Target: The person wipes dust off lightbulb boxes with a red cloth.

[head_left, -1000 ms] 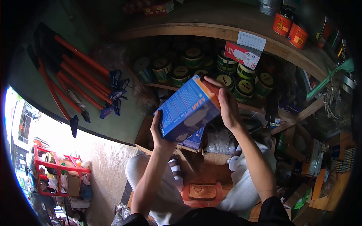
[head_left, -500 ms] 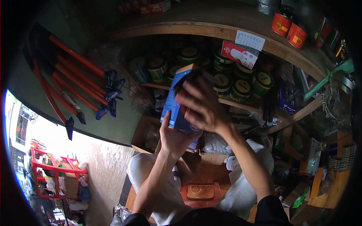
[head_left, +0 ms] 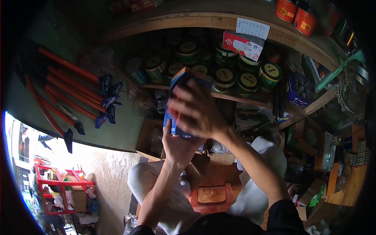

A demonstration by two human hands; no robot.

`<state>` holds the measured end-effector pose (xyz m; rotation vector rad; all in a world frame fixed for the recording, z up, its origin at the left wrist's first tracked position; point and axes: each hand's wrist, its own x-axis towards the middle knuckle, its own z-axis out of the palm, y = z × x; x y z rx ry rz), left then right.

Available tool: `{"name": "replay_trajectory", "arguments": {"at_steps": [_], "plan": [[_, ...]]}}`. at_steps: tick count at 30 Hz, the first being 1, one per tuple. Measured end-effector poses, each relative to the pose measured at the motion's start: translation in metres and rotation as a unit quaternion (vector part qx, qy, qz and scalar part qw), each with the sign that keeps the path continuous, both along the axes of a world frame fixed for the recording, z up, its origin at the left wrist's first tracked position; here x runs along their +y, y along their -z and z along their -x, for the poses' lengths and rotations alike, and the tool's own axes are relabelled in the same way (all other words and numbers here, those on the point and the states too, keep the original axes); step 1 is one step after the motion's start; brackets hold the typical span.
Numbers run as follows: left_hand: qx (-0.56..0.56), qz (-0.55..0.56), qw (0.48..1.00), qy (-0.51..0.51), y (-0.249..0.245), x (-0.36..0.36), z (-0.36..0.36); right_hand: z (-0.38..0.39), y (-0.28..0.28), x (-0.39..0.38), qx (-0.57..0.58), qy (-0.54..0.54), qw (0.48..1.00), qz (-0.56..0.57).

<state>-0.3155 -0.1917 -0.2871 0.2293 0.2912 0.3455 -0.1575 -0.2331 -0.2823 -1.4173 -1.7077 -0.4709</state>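
Note:
A blue box (head_left: 168, 121) with an orange-brown top edge is held upright in front of my lap. My left hand (head_left: 182, 147) grips it from below, with the thumb up along its left side. Across the front of the box lies my right hand (head_left: 197, 111), its fingers smeared by motion. Something dark shows by those fingers, too blurred to name. Much of the box's front is hidden behind the right hand.
Green cans (head_left: 224, 78) crowd the shelf behind the box, below a wooden shelf edge (head_left: 188, 18). Orange-handled tools (head_left: 74, 88) hang at the left. A cardboard box (head_left: 150, 135) sits below. A red rack (head_left: 62, 183) stands at lower left.
My right hand has moved slightly down and left across the box's front. The box has shifted a little left. The whole view has tilted slightly.

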Motion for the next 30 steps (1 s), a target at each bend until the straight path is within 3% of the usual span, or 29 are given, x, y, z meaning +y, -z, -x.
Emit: {"name": "replay_trajectory", "arguments": {"at_steps": [3,6,7,9,13,15,16,19,20,21,23,24,25,27,29,30], "plan": [[0.01,-0.016,1.0,0.012,-0.001,-0.014,0.005,-0.049,-0.009,0.013,0.214,0.089,0.972,-0.03],[0.016,-0.012,1.0,-0.004,0.005,-0.009,0.002,-0.042,0.003,0.015,0.282,0.117,0.951,-0.049],[0.014,-0.007,1.0,-0.01,0.004,-0.006,0.0,-0.025,0.007,0.013,0.268,0.13,0.953,-0.048],[-0.002,-0.008,0.999,-0.048,-0.005,0.0,-0.005,0.007,0.016,0.008,0.276,0.04,0.96,0.031],[0.01,-0.046,0.986,-0.158,0.012,0.019,-0.002,0.048,0.016,-0.01,0.172,0.013,0.982,0.072],[-0.039,-0.025,0.998,-0.043,0.005,0.01,0.001,0.009,0.005,-0.009,0.08,0.023,0.993,0.083],[-0.065,-0.013,0.998,0.017,0.001,0.003,0.0,-0.009,-0.007,-0.006,0.113,0.039,0.992,0.049],[-0.015,0.007,0.998,0.062,-0.006,-0.016,-0.004,-0.049,-0.018,0.0,0.225,0.072,0.971,0.023],[-0.034,0.021,0.997,0.064,0.001,-0.014,-0.004,-0.043,-0.015,-0.004,0.176,0.092,0.979,0.043],[-0.032,0.035,0.998,0.033,0.0,-0.011,-0.008,-0.027,-0.006,-0.007,0.159,0.114,0.979,0.062],[-0.028,0.066,0.997,-0.039,-0.002,-0.003,-0.014,0.004,0.007,-0.015,0.109,0.0,0.99,0.086],[-0.058,0.012,0.997,-0.059,0.017,0.014,-0.005,0.024,0.011,-0.02,0.101,-0.024,0.99,0.101],[-0.019,-0.09,0.989,-0.116,0.026,0.015,0.004,0.04,0.012,-0.023,0.092,-0.049,0.988,0.116],[0.011,-0.117,0.977,-0.177,0.032,0.016,0.006,0.045,0.015,-0.025,0.09,-0.069,0.987,0.117],[-0.023,-0.081,0.985,-0.151,0.024,0.008,0.001,0.032,0.024,-0.021,0.079,-0.077,0.99,0.089],[0.069,-0.099,0.976,-0.181,0.012,-0.001,-0.003,0.026,0.022,-0.023,0.064,-0.097,0.99,0.078]]}}
